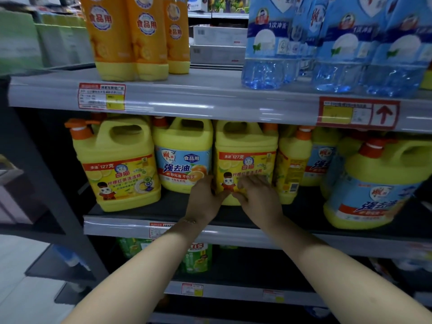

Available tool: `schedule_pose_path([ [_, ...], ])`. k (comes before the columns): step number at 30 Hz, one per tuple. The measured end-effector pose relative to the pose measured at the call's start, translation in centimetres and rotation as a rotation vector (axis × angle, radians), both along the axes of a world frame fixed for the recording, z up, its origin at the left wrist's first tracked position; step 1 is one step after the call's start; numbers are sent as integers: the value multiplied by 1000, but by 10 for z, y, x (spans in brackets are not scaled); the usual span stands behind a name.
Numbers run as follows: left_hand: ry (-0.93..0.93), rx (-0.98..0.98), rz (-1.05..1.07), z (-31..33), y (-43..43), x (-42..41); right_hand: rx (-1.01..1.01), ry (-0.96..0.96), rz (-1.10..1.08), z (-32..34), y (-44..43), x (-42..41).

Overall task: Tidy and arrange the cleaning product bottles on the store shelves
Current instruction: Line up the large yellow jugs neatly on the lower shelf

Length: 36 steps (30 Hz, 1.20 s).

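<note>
- Both bare forearms rise from the bottom edge of the frame and converge on the centre, the wrists passing over the front rail of the middle shelf (121, 226).
- The yellow jug (245, 141) stands upright at the centre of that shelf, with both hands on its lower part.
- The left hand (203, 195) is turned on edge. Its fingers slip into the gap at the jug's lower left corner and its thumb lies against the front, so it grips that corner.
- The right hand (259, 197) lies palm-down on the label, fingers straight and spread, pressing flat on the jug without curling round it.
- A blue-labelled jug (183, 160) stands just left of the held one, touching or nearly touching the left hand's fingers.
- Another yellow jug with an orange pump (117, 164) stands further left.
- At the right edge a large tilted jug (378, 183) sits nearer the camera.
- On the upper shelf (210, 99), orange bottles (131, 38) stand at upper left and blue bottles (339, 43) at upper right.
</note>
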State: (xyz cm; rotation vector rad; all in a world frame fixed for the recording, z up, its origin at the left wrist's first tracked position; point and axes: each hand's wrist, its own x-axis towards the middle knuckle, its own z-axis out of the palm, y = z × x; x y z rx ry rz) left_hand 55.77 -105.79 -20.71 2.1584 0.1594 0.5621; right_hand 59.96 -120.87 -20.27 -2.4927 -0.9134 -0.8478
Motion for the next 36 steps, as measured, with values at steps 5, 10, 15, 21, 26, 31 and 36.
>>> schedule_pose_path([
  [5,-25,-8,-24,-9,-2,3,-63,35,38,-5,-5,-5],
  [10,-8,100,-15,-6,0,10,-82,99,33,-8,0,-1],
  [15,-8,108,39,-3,-3,15,-115,159,52,-4,9,11],
  [21,-22,109,38,-4,1,6,-151,263,21,9,17,20],
  [26,-98,138,168,-2,32,-11,71,332,176,20,46,-1],
  [31,-110,151,255,-2,64,-29,662,705,251,26,109,-20],
  [36,-127,247,330,-2,91,-52,820,699,-12,22,141,-20],
])
